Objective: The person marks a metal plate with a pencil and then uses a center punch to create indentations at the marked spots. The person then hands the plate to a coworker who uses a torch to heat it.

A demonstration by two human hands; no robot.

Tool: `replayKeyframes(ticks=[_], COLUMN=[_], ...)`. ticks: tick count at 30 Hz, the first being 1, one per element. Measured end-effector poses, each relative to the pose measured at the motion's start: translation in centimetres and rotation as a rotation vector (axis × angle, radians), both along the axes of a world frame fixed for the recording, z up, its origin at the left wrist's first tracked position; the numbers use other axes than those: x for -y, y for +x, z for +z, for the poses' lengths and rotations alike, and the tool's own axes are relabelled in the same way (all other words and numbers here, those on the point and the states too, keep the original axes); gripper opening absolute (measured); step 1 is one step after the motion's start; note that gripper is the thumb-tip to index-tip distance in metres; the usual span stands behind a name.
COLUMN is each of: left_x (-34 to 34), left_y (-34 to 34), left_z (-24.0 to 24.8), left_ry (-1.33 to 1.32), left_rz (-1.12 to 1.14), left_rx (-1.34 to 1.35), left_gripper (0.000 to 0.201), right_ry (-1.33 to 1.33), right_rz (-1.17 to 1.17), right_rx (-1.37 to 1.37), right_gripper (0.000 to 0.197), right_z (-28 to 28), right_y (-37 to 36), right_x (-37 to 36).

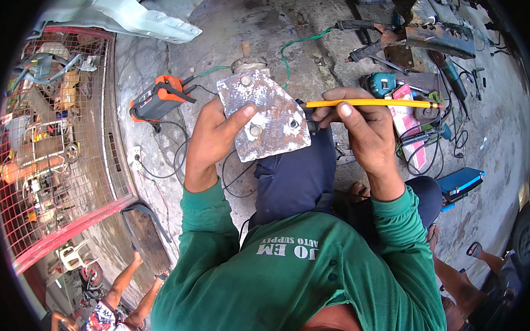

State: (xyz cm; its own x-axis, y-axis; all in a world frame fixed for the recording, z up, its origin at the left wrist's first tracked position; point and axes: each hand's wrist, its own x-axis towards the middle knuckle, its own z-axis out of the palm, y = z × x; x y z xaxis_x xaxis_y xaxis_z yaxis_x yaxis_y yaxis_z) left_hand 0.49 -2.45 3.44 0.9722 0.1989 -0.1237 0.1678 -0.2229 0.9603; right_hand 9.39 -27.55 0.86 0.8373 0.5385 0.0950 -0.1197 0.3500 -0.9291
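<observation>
- Left hand (210, 134): is clamping the left side of the metal plate (273, 110), thumb lying on the upper face; the fingers are passing beneath, where I cannot tell their spread.
- Right hand (371, 131): is pinching the yellow pencil (390, 103) between thumb and fingers; its writing end is pointing left, toward the plate's right edge. I cannot tell whether the tip is touching.
- Plate position: I am holding it above my dark trousers (293, 187), left of the pencil. Two bolt heads (255, 131) and, to their right, one hole (294, 124) are showing on its worn, white-and-rust face.
- Far side: a round metal part (249, 63) is sitting just beyond the plate; a green cable (287, 55) is winding over the concrete floor (235, 24).
- Left: an orange-and-grey machine (162, 100) is resting on the floor; a red mesh enclosure (70, 236) is standing farther left.
- Right: a teal power tool (381, 84) is lying near a red-and-white package (402, 120); a blue-and-black case (460, 183) is lying nearer.
- Near left: another person's legs (122, 282) are showing.
</observation>
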Motion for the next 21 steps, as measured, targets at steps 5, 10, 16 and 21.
replayKeyframes(ticks=[5, 10, 16, 21], left_x=[-0.8, -0.5, -0.8, -0.9], left_y=[-0.1, 0.0, 0.0, 0.0], left_z=[-0.7, -0.5, -0.9, -0.9], left_ry=[0.027, 0.009, 0.018, 0.01], left_rz=[-0.037, -0.026, -0.042, -0.06], left_rx=[0.026, 0.003, 0.007, -0.035], left_gripper=[0.036, 0.035, 0.036, 0.046], right_ry=[-0.126, -0.197, -0.254, -0.236], right_rz=[0.028, -0.007, -0.073, -0.137], right_rx=[-0.055, 0.125, 0.386, 0.542], right_gripper=[0.022, 0.016, 0.012, 0.009], right_z=[-0.4, -0.6, -0.2, -0.4], right_y=[-0.8, -1.3, -1.1, -1.2], right_x=[-0.1, -0.3, -0.7, -1.2])
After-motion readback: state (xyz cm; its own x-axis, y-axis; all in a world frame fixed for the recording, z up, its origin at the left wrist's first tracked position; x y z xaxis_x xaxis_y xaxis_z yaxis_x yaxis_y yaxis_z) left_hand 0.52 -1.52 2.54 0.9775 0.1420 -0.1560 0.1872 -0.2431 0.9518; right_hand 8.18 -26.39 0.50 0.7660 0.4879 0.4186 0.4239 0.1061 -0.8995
